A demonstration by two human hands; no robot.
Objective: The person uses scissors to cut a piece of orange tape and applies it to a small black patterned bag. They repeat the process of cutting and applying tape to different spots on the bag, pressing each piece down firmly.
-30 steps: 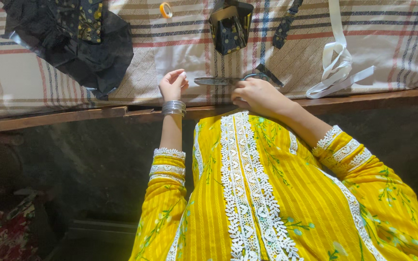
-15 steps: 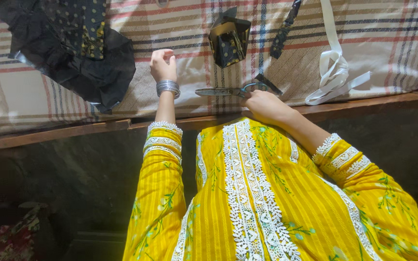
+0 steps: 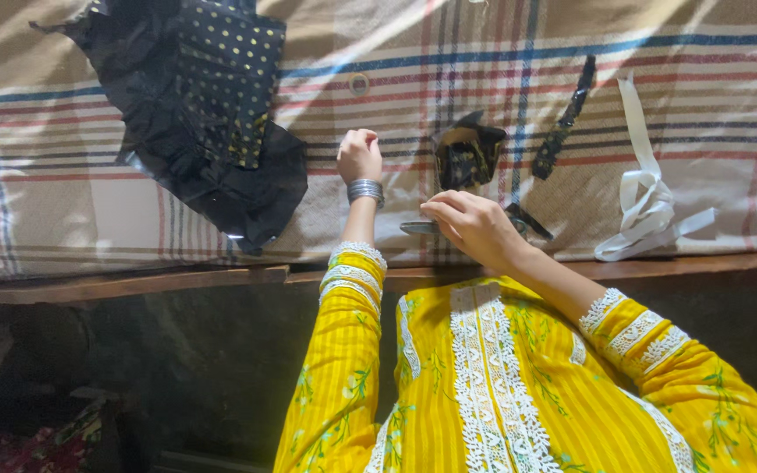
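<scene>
Nearest the camera are 2 yellow sleeves with white lace cuffs, reaching out over a wooden edge [image 3: 133,285] onto a plaid cloth [image 3: 63,210]. The right hand [image 3: 475,229] lies on the cloth with its fingers curled down over the scissors [image 3: 420,228], whose grey blades stick out to the left from under it; the grip itself is hidden, so I cannot tell how tightly it closes. The left hand [image 3: 359,156], with metal bangles [image 3: 365,190] at the wrist, rests farther out, curled into a loose fist, holding nothing visible. Just beyond the right hand sits a small black folded piece [image 3: 469,156]. A black strip [image 3: 564,118] and a white ribbon [image 3: 650,197] lie to the right. Far left, black dotted fabric [image 3: 212,114] lies spread.
</scene>
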